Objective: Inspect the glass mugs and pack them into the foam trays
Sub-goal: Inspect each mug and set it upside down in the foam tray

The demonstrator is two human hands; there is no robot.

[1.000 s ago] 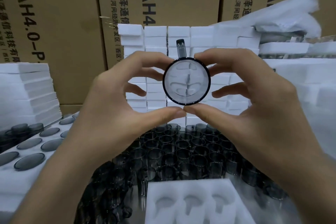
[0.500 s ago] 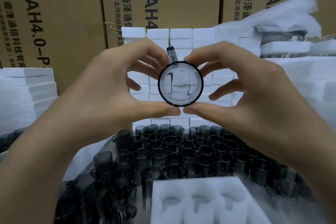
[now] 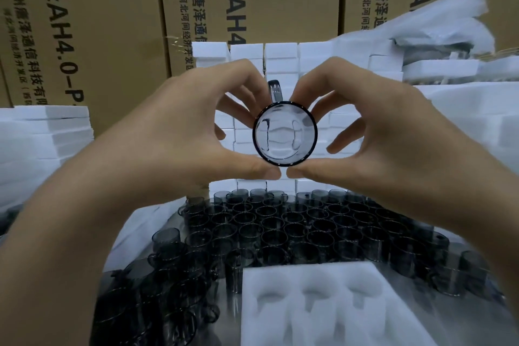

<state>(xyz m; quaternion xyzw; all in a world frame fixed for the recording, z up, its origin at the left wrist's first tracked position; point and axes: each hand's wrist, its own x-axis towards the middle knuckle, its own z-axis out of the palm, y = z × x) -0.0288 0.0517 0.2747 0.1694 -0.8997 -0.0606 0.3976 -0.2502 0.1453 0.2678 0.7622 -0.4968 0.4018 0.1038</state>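
A smoky glass mug (image 3: 285, 135) is held up at eye level, its round end facing me and its handle pointing up. My left hand (image 3: 174, 132) grips its left side with thumb below and fingers above. My right hand (image 3: 373, 129) grips its right side the same way, and the two thumbs nearly meet under the mug. Below, several dark glass mugs (image 3: 295, 227) stand packed together on the table. A white foam tray (image 3: 325, 306) with mug-shaped pockets lies at the near edge, its visible pockets holding nothing.
Stacks of white foam blocks (image 3: 280, 53) rise behind the mugs, with more foam sheets (image 3: 42, 132) at the left and wrapped foam (image 3: 449, 31) at the right. Brown cardboard boxes (image 3: 98, 22) form the back wall.
The mug has turned in my fingers, its handle swinging left and back upright. My view has lifted, so the filled tray at the left has dropped out of sight.
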